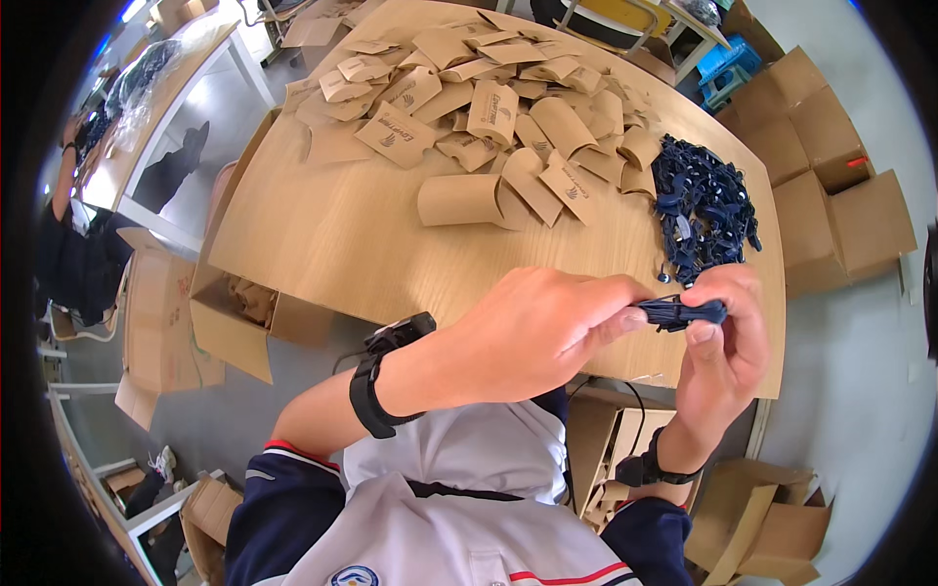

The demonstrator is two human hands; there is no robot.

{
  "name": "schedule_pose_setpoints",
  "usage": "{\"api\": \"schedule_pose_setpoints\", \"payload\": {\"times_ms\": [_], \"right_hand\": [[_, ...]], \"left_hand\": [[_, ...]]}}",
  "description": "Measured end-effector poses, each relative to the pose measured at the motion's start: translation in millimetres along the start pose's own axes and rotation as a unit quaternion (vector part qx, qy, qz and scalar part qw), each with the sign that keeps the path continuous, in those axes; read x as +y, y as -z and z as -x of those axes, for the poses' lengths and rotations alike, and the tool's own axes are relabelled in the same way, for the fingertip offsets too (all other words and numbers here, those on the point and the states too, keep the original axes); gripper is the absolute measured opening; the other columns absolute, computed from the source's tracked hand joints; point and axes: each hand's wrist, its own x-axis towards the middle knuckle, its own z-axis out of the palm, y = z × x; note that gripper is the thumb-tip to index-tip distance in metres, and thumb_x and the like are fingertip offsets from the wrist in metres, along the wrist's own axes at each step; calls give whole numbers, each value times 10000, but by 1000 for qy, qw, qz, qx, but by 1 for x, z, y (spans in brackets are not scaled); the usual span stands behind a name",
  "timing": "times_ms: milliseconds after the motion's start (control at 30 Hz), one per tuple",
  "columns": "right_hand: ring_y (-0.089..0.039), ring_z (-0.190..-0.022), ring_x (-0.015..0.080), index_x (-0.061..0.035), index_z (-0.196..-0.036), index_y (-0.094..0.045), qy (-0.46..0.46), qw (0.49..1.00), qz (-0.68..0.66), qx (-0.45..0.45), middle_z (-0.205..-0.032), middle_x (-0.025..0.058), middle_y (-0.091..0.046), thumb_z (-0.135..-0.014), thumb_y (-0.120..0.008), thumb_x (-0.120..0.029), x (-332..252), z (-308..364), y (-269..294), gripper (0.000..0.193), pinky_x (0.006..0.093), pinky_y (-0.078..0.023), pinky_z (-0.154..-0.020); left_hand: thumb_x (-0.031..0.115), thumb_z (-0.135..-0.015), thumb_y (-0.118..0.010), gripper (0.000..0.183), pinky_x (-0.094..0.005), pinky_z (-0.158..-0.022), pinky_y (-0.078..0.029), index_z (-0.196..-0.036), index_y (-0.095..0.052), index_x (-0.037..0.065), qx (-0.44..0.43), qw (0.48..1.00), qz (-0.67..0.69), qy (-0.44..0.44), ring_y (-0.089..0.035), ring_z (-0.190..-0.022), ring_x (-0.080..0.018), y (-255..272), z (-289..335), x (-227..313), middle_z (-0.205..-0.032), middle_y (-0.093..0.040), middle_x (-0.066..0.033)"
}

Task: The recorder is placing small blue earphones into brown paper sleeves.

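Over the right front part of the table, both my hands grip one small bundle of dark cable (672,313), wound into a compact coil. My left hand (532,322) pinches its left end between thumb and fingers. At the other end, the thumb and fingers of my right hand (731,337) are closed around it. Just beyond my right hand lies a heap of similar dark cable bundles (705,200). Folded brown cardboard pillow boxes (459,201) are piled across the far half of the table.
The wooden table (332,244) fills the middle. An open carton (234,337) with brown pieces inside stands at its left edge, another carton (606,439) below its front edge. Stacked cartons (821,166) line the right wall. A person (83,244) sits at the far left.
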Motion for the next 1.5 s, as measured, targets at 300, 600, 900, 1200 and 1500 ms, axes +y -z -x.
{"api": "schedule_pose_setpoints", "payload": {"times_ms": [300, 600, 900, 1200, 1500], "right_hand": [[-680, -861, 282, 93, -1114, -588, 223, 963, 79, 133, -977, 230, -686, -903, -606, 37, -10, -19, -28, 218, 347, -555, -797], [-686, -937, 291, 46, -1070, -644, 218, 970, 68, 84, -1010, 201, -698, -862, -607, 102, -27, -29, -15, 219, 339, -547, -828], [-687, -919, 284, 28, -1060, -656, 283, 956, 27, 71, -1012, 174, -706, -847, -595, 101, -27, -46, 12, 233, 334, -538, -795], [-683, -681, 268, 131, -1024, -611, 343, 916, -206, -28, -865, 242, -667, -946, -598, -126, -37, -83, 22, 268, 325, -586, -542], [-623, -597, 224, 74, -994, -592, 318, 882, -303, -171, -791, 229, -644, -981, -564, -168, -43, -92, 8, 244, 278, -544, -474]], "left_hand": [[217, -891, -631, 512, -403, -859, -456, -1330, -454, 23, 411, 856, -272, 155, -529, -1022, -329, -5, 3, -60, -1131, -505, -150], [138, -786, -688, 380, -433, -916, -442, -1105, -543, -8, 356, 857, -339, 154, -485, -1115, -366, -13, 46, -74, -1171, -496, -171], [15, -841, -582, 357, -407, -871, -494, -1186, -491, -5, 333, 876, -239, 256, -557, -1063, -338, 16, 81, -83, -1182, -543, -200], [40, -907, -604, 336, -281, -744, -549, -1230, -528, -12, 234, 896, 369, -79, -568, -879, -100, -27, 30, -10, -1044, -587, -67], [61, -847, -688, 194, -264, -836, -467, -1021, -624, 4, 219, 865, 439, -109, -599, -891, -97, -42, 3, 17, -908, -664, -42]]}}
